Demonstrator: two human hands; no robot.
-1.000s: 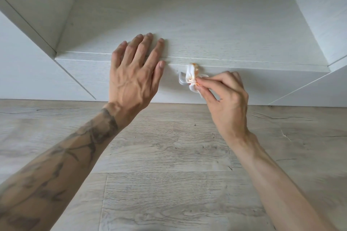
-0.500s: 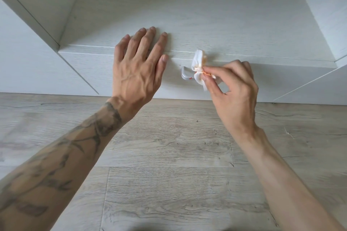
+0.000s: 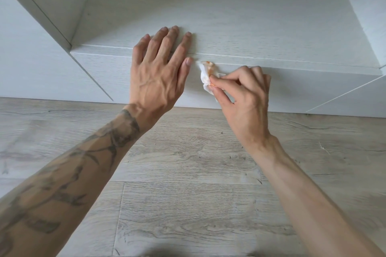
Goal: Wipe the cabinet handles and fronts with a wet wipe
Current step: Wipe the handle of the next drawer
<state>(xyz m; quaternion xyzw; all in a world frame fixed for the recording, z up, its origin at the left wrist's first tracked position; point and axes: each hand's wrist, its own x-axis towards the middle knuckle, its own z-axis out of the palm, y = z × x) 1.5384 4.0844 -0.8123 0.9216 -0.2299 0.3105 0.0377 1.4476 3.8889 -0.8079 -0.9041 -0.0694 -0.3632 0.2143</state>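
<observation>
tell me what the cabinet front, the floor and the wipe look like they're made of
Cabinet front: seemingly white wood-grain laminate or painted board, matt, with fine embossed horizontal grain lines.
Floor: greyish oak-look planks, probably laminate or vinyl, with printed knots, cracks and visible plank seams.
Wipe: thin white nonwoven tissue, crumpled, with orange-brown stains, pinched by the right hand.

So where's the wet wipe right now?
In the head view, the wet wipe is pinched in the right hand, pressed against the cabinet front just right of the left hand.
</observation>
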